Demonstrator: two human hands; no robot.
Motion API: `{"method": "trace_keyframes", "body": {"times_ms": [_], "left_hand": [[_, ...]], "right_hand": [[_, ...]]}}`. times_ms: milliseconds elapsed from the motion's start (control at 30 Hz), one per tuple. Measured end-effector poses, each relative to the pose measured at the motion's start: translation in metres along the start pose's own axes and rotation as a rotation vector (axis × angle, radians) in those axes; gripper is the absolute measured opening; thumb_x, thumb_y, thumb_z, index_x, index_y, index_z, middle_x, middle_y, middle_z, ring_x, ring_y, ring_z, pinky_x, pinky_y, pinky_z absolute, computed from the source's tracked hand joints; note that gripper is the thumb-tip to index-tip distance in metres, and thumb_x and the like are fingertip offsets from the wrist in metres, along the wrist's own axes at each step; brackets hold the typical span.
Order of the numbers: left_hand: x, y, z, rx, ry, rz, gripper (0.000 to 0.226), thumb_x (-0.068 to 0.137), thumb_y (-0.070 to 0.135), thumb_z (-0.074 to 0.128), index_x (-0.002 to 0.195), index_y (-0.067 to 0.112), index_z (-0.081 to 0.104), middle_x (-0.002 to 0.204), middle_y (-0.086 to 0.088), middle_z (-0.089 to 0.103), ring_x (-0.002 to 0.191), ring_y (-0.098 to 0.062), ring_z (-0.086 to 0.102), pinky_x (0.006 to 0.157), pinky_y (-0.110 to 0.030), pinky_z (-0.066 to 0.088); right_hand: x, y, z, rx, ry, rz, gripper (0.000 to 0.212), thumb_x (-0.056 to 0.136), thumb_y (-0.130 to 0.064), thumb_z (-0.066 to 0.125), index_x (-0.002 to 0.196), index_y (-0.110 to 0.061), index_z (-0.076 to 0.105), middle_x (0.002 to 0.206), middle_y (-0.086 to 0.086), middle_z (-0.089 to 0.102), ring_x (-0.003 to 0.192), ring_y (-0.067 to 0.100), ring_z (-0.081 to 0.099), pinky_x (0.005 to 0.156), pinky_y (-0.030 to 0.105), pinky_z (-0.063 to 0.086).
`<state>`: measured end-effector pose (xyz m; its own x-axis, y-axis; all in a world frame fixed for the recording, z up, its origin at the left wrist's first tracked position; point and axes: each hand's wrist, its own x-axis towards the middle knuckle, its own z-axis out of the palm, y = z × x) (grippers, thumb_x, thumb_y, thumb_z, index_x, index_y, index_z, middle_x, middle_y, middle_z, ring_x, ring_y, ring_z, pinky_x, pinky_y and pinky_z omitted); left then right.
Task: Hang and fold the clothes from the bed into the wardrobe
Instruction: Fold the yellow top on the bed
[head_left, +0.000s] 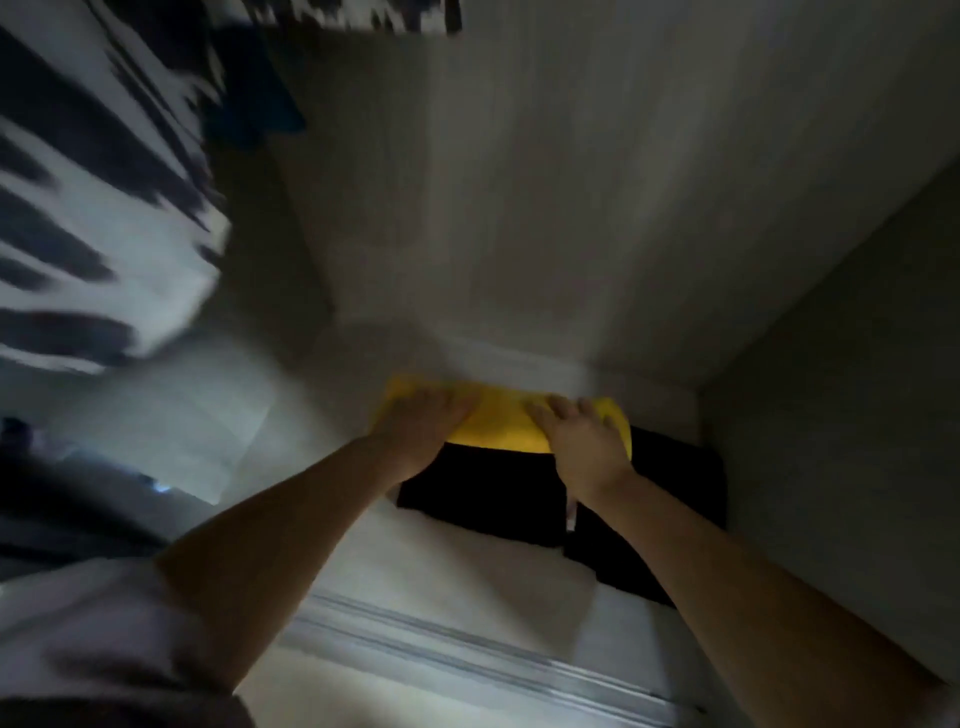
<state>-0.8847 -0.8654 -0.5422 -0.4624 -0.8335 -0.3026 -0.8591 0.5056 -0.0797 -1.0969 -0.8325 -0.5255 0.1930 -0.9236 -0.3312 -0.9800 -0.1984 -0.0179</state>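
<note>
A folded yellow garment (498, 423) lies deep inside the wardrobe, on top of a folded black garment (483, 499). My left hand (421, 431) rests flat on the yellow garment's left end, fingers straight. My right hand (582, 441) presses flat on its right end, fingers spread. A second black piece (654, 551) lies at the right of the stack. All of it sits on the pale wardrobe floor (452, 577). The picture is dim and blurred.
A black-and-white patterned garment (93, 197) hangs at the left, with a blue one (260, 104) behind it. White folded cloth (171, 415) lies at the left. The wardrobe's back wall (519, 182), right side wall (841, 415) and sliding-door rail (467, 660) enclose the space.
</note>
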Motion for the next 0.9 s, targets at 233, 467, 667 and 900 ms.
{"method": "trace_keyframes", "body": {"times_ms": [233, 467, 667, 900], "left_hand": [[0.065, 0.007, 0.198, 0.202, 0.083, 0.044, 0.068, 0.091, 0.012, 0.03, 0.152, 0.027, 0.006, 0.121, -0.01, 0.066, 0.098, -0.039, 0.067, 0.055, -0.044, 0.054], [0.04, 0.016, 0.249, -0.223, 0.074, 0.011, 0.149, 0.041, 0.02, 0.096, 0.153, 0.029, -0.002, 0.134, -0.017, 0.056, 0.112, -0.048, 0.057, 0.071, -0.062, 0.05], [0.015, 0.001, 0.218, -0.058, -0.109, 0.063, 0.14, 0.049, 0.004, 0.089, 0.151, 0.027, -0.004, 0.137, -0.021, 0.052, 0.119, -0.047, 0.052, 0.076, -0.065, 0.048], [0.0, 0.025, 0.033, -0.007, -0.18, -0.055, 0.053, 0.1, 0.016, 0.03, 0.151, 0.017, 0.017, 0.155, -0.015, 0.019, 0.144, -0.03, 0.015, 0.115, -0.049, 0.011]], "right_hand": [[0.042, 0.001, 0.162, 0.014, -0.147, 0.016, 0.088, 0.09, 0.003, 0.04, 0.152, -0.036, -0.008, 0.159, 0.011, -0.019, 0.142, 0.047, -0.016, 0.112, 0.065, 0.006], [0.035, -0.037, 0.241, -0.088, 0.044, 0.043, 0.116, 0.041, -0.009, 0.088, 0.143, -0.025, 0.034, 0.14, 0.025, 0.047, 0.123, 0.056, 0.042, 0.082, 0.076, 0.036], [0.024, -0.052, 0.219, 0.027, -0.077, 0.022, 0.095, 0.082, -0.006, 0.062, 0.153, -0.029, 0.002, 0.158, 0.021, -0.003, 0.141, 0.054, 0.002, 0.104, 0.073, 0.009], [-0.005, -0.037, 0.058, 0.12, -0.232, 0.064, 0.075, 0.098, -0.018, 0.044, 0.152, -0.031, -0.007, 0.161, 0.008, -0.008, 0.147, 0.036, -0.001, 0.115, 0.057, 0.01]]}}
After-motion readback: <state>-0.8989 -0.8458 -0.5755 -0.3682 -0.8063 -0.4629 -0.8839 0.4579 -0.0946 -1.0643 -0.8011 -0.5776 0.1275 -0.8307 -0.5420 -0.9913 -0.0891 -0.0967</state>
